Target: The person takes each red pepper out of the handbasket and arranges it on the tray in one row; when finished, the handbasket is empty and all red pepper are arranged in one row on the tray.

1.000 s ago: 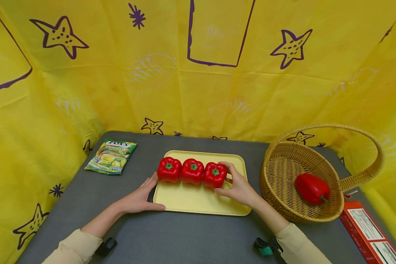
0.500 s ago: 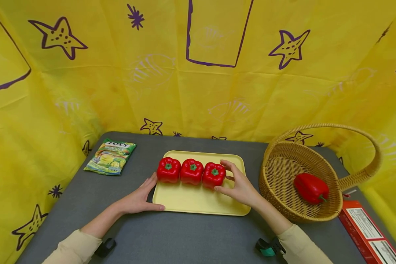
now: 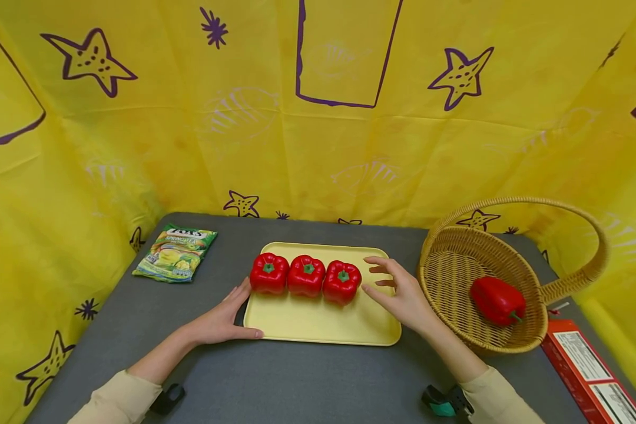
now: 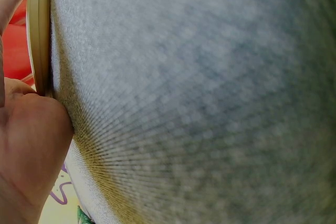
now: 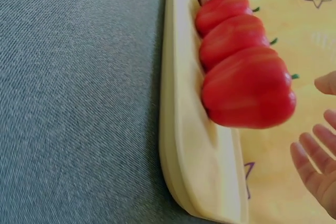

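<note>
Three red bell peppers stand in a row, stems up, on a pale yellow tray point(image 3: 318, 327): the left pepper point(image 3: 268, 284), the middle pepper point(image 3: 305, 285) and the right pepper point(image 3: 341, 292). My left hand point(image 3: 219, 321) rests at the tray's left side, fingers extended by the left pepper and thumb at the front rim. The left wrist view shows the palm point(image 4: 34, 145) close against the tray rim point(image 4: 40, 30). My right hand point(image 3: 407, 299) hovers over the tray's right part, fingers spread. In the right wrist view a gap separates its fingers point(image 5: 310, 156) from the nearest pepper point(image 5: 249, 90).
A wicker basket point(image 3: 450, 318) with a tall handle stands right of the tray, another red bell pepper point(image 3: 497, 300) lying inside. Beyond it is a red box point(image 3: 577, 365). A green snack packet point(image 3: 176, 253) lies back left. Yellow printed cloth point(image 3: 254, 147) hangs behind the grey table point(image 3: 297, 383).
My right hand has let go of the right pepper and moved away to the right. The peppers keep their row, and my left hand stays at the tray's left side.
</note>
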A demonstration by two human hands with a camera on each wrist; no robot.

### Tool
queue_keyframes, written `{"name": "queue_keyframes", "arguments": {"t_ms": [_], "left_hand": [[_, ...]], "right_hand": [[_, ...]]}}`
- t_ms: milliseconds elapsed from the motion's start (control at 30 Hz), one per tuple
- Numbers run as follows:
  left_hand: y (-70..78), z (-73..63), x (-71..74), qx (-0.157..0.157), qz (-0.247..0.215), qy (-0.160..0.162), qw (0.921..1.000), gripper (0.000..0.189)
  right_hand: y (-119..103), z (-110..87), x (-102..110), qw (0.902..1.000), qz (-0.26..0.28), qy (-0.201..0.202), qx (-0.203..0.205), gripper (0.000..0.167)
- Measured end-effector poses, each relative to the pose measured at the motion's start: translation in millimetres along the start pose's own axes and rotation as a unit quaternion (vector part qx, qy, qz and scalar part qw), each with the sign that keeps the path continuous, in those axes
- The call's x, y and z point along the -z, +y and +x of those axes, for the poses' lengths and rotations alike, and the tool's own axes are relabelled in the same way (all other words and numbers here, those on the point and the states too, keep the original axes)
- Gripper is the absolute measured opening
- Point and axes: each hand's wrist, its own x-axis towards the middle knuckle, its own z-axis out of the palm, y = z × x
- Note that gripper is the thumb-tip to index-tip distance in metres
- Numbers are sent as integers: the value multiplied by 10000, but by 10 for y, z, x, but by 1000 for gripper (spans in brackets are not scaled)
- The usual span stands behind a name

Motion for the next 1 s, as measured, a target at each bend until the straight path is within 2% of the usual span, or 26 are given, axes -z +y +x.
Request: {"name": "queue_keyframes", "arguments": {"t_ms": [200, 633, 1000], "left_hand": [[-2, -3, -2, 34, 6, -17, 10000, 114], [-9, -2, -6, 83, 45, -1, 10000, 114], [11, 3, -1, 54, 59, 10, 10000, 113]], "right_hand": [[2, -46, 121, 9990, -140, 278, 328, 39], [-19, -142, 465, 9939, -648, 784, 438, 30], [65, -266, 762, 9902, -1125, 827, 13, 21]]}}
